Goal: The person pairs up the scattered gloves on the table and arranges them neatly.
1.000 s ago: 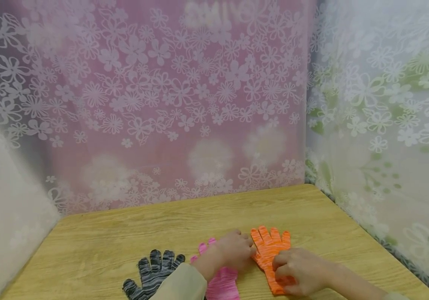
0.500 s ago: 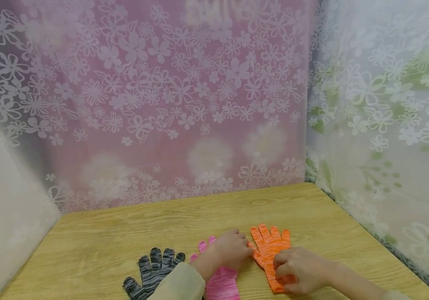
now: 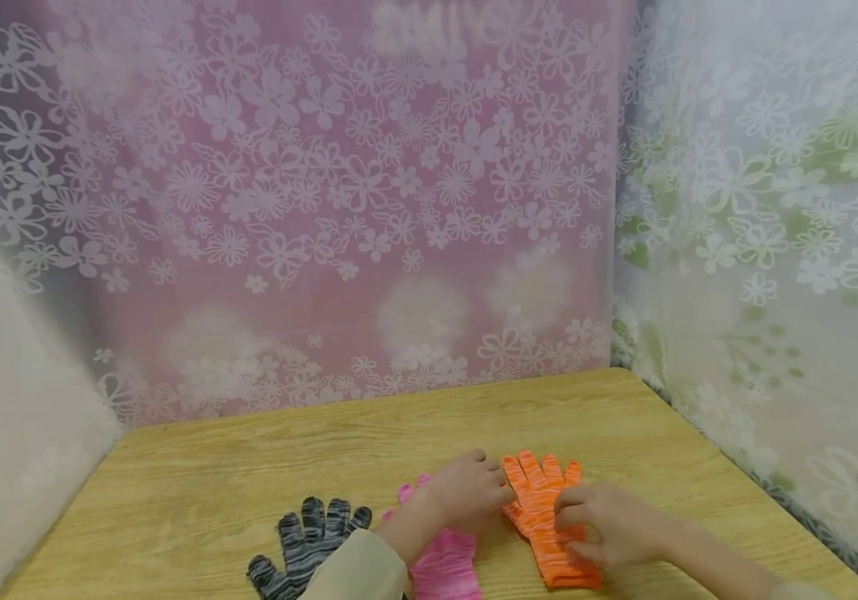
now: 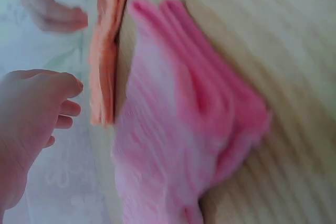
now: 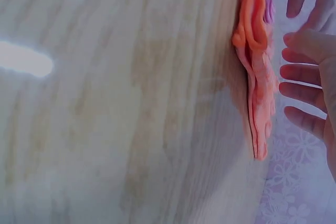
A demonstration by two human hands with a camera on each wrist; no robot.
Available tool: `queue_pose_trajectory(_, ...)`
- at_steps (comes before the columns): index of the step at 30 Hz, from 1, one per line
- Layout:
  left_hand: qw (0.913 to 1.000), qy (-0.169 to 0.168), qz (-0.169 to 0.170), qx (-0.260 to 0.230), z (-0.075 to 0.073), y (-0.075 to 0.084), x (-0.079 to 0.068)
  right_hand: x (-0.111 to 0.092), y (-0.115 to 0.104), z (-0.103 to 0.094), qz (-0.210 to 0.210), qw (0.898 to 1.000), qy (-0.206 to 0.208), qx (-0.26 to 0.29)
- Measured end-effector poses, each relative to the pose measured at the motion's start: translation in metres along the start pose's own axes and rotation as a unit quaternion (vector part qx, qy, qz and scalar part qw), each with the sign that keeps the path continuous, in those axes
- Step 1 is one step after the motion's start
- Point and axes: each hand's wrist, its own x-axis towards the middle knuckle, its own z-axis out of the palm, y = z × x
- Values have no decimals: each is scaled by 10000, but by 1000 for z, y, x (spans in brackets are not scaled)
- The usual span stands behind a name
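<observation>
Palm-flat on the wooden table lies an orange knit glove, fingers spread away from me and cuff toward me. My right hand hovers over its right side, fingers loosely bent and, in the right wrist view, apart from the orange glove. At the orange glove's thumb side is my left hand, relaxed and holding nothing. That arm crosses a pink knit glove, hiding part of it; its folded cuff shows large in the left wrist view. A black-and-grey striped glove lies left, partly behind the left sleeve.
The wooden table reaches back to a pink flowered curtain. A pale flowered curtain hangs along the right edge and a whitish sheet along the left.
My right hand has lifted off the orange glove's cuff and moved slightly up and right, uncovering the cuff. The left hand has shifted a little; the gloves stay in place.
</observation>
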Motion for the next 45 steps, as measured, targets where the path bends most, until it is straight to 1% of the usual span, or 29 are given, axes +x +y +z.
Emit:
queue_pose_trajectory(4, 9985, 282, 388, -266, -10, 13, 6, -5, 8, -5, 277, 9994, 26, -219)
queue_pose_trajectory(5, 9974, 331, 492, -402, -11, 17, 7, -7, 11, -6, 334, 9991, 7, -276)
queue_pose_trajectory(7, 9951, 352, 675, -627, -14, 25, 10, -9, 15, -8, 458, 9983, -46, -371)
queue_pose_trajectory(12, 9880, 448, 996, -1088, -13, 40, 17, -13, 25, -10, 702, 9955, 86, -626)
queue_pose_trajectory(14, 9842, 394, 1122, -1314, -13, 44, 19, -14, 28, -11, 837, 9940, 122, -687)
queue_pose_trajectory(17, 9793, 183, 1224, -1603, -11, 49, 21, -16, 32, -11, 1097, 9916, 25, -691)
queue_pose_trajectory(19, 9779, 33, 1253, -1671, -12, 51, 22, -16, 34, -10, 1315, 9891, -65, -664)
queue_pose_trajectory(21, 9783, -45, 1240, -1661, -11, 53, 22, -16, 35, -9, 1514, 9858, -146, -709)
queue_pose_trajectory(23, 9781, -88, 1254, -1659, -11, 53, 22, -14, 36, -8, 1752, 9812, -242, -770)
queue_pose_trajectory(25, 9783, -117, 1283, -1621, -11, 53, 22, -12, 37, -6, 2080, 9740, -315, -840)
queue_pose_trajectory(27, 9780, -111, 1313, -1618, -11, 53, 22, -9, 39, -5, 2460, 9644, -363, -898)
queue_pose_trajectory(30, 9778, -126, 1342, -1603, -11, 53, 22, -5, 42, -2, 3047, 9462, -342, -1035)
queue_pose_trajectory(33, 9776, -148, 1328, -1624, -10, 53, 23, -1, 48, 2, 3323, 9345, -375, -1217)
queue_pose_trajectory(36, 9773, -194, 1307, -1658, -10, 52, 23, 1, 54, 7, 3404, 9296, -453, -1341)
queue_pose_trajectory(39, 9767, -164, 1324, -1683, -10, 52, 23, 2, 59, 12, 3360, 9298, -453, -1432)
queue_pose_trajectory(45, 9750, -84, 1404, -1720, -11, 51, 24, 4, 62, 17, 3068, 9387, -151, -1564)
